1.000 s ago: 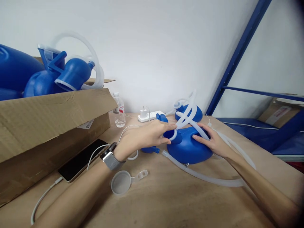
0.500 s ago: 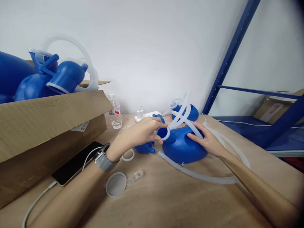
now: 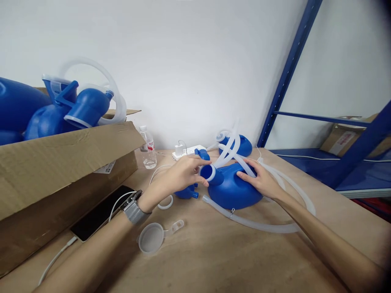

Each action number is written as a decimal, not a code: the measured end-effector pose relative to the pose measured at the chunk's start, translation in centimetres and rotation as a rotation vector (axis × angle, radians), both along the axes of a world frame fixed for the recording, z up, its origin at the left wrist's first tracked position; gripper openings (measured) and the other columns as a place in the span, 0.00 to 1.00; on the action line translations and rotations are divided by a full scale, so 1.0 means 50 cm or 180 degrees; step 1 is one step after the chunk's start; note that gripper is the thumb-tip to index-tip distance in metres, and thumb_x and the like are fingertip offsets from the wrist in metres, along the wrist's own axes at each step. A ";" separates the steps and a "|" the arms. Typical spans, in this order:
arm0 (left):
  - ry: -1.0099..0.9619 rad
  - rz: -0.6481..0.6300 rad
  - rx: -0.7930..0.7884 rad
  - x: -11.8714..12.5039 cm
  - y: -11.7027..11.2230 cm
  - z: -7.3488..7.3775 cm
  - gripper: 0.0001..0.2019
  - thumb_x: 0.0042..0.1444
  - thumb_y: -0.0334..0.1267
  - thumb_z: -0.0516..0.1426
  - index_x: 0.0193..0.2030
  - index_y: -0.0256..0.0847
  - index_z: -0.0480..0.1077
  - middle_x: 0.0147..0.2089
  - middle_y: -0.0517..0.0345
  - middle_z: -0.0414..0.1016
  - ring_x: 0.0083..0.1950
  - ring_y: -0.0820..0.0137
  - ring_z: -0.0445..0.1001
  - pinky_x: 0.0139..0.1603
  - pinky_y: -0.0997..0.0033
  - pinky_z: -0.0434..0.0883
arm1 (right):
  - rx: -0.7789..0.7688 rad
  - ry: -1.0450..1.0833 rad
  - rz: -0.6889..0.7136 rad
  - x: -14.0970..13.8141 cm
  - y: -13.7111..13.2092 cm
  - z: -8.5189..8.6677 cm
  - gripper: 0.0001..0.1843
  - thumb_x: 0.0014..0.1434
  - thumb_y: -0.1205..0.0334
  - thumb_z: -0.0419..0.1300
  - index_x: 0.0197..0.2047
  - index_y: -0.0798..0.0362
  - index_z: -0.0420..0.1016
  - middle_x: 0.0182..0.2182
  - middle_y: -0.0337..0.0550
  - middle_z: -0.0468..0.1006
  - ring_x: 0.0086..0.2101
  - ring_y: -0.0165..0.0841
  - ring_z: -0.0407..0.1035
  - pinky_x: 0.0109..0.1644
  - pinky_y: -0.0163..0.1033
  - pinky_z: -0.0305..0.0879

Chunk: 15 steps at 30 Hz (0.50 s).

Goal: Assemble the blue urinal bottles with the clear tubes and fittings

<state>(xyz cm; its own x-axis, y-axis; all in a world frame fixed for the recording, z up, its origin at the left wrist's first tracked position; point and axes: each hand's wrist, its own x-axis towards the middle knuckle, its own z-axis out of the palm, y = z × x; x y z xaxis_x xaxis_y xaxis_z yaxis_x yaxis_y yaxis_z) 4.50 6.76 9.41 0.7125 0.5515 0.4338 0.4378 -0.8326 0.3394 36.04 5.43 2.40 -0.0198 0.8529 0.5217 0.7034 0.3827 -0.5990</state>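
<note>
A: Hands?
B: Left hand (image 3: pixel 191 170) has thumb and fingers either side of the bottle (image 3: pixel 232 193) mouth, holding it at the white rim (image 3: pixel 214 173). Watch (image 3: pixel 134 209) on that wrist.
A: Right hand (image 3: pixel 259 179)?
B: Holding the same bottle, thumb on near side, fingers over the top. A stretch of tubing passes between them. Can't tell how tight either grip is.
A: Bottle where?
B: On the table (image 3: pixel 214 260), right of centre, mouth toward left hand. Tube (image 3: pixel 269 227) curves along the table in front of it, under the right forearm.
A: Near it?
B: Blue part (image 3: pixel 185 193) beyond left wrist, white ring (image 3: pixel 165 204) beside it, cap (image 3: pixel 151 238) closer to camera.
A: Further out?
B: Second blue bottle (image 3: pixel 244 146) behind, power strip (image 3: pixel 189 151) by the wall. Left: phone (image 3: pixel 100 215), water bottle (image 3: pixel 149 150), carton (image 3: pixel 76 142) with blue parts piled above its edge. Right: blue rack (image 3: pixel 284 73).
</note>
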 end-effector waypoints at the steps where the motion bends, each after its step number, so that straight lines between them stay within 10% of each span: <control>1: -0.0102 0.0043 -0.0090 -0.001 -0.009 -0.006 0.27 0.56 0.41 0.71 0.61 0.38 0.76 0.48 0.48 0.83 0.39 0.65 0.81 0.43 0.65 0.77 | 0.0018 -0.0005 -0.0019 -0.001 0.000 0.002 0.32 0.57 0.30 0.63 0.54 0.45 0.77 0.57 0.50 0.80 0.57 0.57 0.73 0.64 0.64 0.66; 5: -0.0641 0.0045 -0.0739 -0.008 -0.029 -0.027 0.24 0.60 0.37 0.68 0.63 0.39 0.75 0.60 0.45 0.80 0.49 0.62 0.83 0.50 0.63 0.80 | -0.0083 -0.0003 -0.0021 -0.003 -0.003 0.008 0.34 0.57 0.29 0.63 0.56 0.45 0.76 0.60 0.52 0.78 0.58 0.59 0.72 0.64 0.65 0.66; 15: -0.0626 -0.0238 -0.1708 -0.024 0.008 -0.012 0.26 0.54 0.39 0.71 0.60 0.40 0.77 0.44 0.52 0.87 0.44 0.61 0.86 0.49 0.59 0.82 | 0.0008 0.0063 0.0057 -0.001 -0.004 0.003 0.32 0.58 0.30 0.63 0.56 0.44 0.76 0.59 0.51 0.78 0.59 0.56 0.71 0.67 0.64 0.63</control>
